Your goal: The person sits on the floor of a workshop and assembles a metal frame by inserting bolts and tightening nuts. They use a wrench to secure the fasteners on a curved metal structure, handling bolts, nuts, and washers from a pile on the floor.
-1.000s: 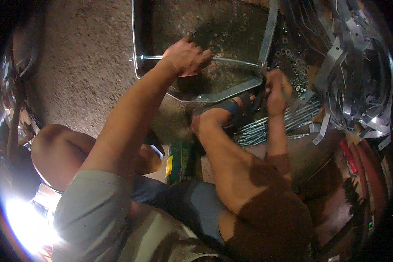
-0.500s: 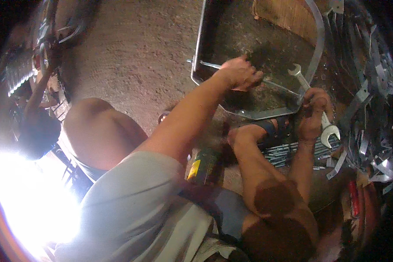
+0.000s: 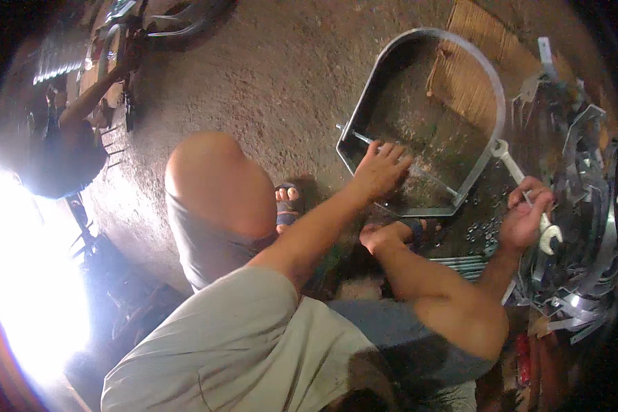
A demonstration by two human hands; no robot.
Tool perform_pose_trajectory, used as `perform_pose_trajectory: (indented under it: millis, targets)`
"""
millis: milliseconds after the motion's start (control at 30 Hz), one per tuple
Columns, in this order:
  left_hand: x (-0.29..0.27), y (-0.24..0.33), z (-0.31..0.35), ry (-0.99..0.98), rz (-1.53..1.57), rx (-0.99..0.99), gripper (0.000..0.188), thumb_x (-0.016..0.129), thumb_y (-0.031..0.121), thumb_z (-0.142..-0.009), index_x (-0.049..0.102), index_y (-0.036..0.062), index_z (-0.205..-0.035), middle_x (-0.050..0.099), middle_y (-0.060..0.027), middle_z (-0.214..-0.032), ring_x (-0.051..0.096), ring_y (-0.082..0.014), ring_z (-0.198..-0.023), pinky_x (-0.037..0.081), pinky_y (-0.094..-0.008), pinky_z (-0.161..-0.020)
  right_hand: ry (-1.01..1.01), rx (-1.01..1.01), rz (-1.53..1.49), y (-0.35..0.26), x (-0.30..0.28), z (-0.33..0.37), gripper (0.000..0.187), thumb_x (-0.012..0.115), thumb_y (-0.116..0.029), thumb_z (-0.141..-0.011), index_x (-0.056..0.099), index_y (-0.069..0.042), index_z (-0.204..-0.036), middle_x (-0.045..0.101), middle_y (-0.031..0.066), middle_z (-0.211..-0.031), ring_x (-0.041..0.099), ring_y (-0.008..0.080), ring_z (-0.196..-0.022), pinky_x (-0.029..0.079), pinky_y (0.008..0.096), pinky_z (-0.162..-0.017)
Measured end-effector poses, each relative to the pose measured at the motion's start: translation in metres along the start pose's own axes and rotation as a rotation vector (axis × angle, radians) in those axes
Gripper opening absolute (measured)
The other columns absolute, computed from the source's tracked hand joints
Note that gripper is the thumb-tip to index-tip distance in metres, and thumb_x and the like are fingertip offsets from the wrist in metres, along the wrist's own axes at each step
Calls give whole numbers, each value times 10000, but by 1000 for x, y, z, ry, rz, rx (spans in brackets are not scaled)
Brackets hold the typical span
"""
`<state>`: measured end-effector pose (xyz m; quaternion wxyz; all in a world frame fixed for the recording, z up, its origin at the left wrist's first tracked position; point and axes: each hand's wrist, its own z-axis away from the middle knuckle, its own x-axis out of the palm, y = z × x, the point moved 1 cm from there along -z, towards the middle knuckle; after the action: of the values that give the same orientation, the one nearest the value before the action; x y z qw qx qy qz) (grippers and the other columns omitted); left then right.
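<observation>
A D-shaped metal band (image 3: 499,86) lies on the floor in front of me, with a threaded rod (image 3: 361,138) running across its lower part. My left hand (image 3: 383,170) curls over the middle of that rod, its fingers hiding part of it. At the band's right side, my right hand (image 3: 527,218) grips a double open-ended wrench (image 3: 511,165) by its shank. One wrench jaw is at the band's right edge; the other sticks out below my hand.
Brown cardboard (image 3: 470,65) lies partly under the band. Bent metal strips (image 3: 584,165) pile up at the right. Small nuts (image 3: 484,230) and several metal rods (image 3: 460,265) lie near my right forearm. A co-worker's arm (image 3: 96,93) reaches over metal parts at far left.
The view has shifted, so more of the band's far curve shows. My left hand stays on the rod. My right hand has moved with the wrench, bringing its upper jaw to the band's edge.
</observation>
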<state>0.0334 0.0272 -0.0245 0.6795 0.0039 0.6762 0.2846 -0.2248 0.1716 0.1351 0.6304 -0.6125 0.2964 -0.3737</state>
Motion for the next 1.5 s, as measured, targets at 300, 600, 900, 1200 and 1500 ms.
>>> perform_pose_trajectory:
  millis: [300, 600, 900, 1200, 1500]
  targets:
    - [-34, 41, 71, 100, 139, -503, 481, 695, 329, -859, 567, 138, -1282, 568, -129, -1291, 511, -328, -1243, 381, -519, -1023, -174, -376, 165, -246, 58, -39, 350, 569, -392, -1029, 626, -52, -1095, 659, 78, -1096, 513, 126, -775, 409, 277, -703]
    - [-77, 37, 139, -270, 196, -714, 465, 631, 282, -873, 577, 127, -1308, 584, -155, -1350, 559, -343, -1272, 399, -536, -1034, -475, -339, 234, -280, 180, 43, 335, 603, -409, -1014, 655, -79, -1039, 685, 23, -921, 537, 78, -677, 447, 256, -635]
    - [-94, 29, 138, -146, 398, -734, 543, 602, 464, -882, 589, 119, -1300, 706, -176, -1176, 676, -341, -1113, 521, -490, -955, -227, 57, 300, -40, 169, 52, 414, 555, -492, -1013, 590, -95, -1122, 636, 40, -882, 585, 146, -708, 479, 327, -599]
    - [-67, 12, 119, 131, 795, -1133, 642, 662, 341, -893, 362, 84, -1399, 470, -230, -1369, 555, -417, -1244, 485, -530, -1011, -331, 50, 455, -6, 186, 108, 545, 534, -587, -993, 651, -57, -1045, 663, 57, -976, 600, 128, -806, 477, 294, -704]
    - [-46, -16, 114, 141, 947, -1258, 675, 662, 328, -890, 347, 70, -1428, 436, -260, -1417, 532, -447, -1273, 486, -520, -1020, -369, 240, 287, 89, 211, 128, 361, 505, -412, -1015, 584, -62, -976, 657, 70, -874, 569, 122, -549, 431, 269, -468]
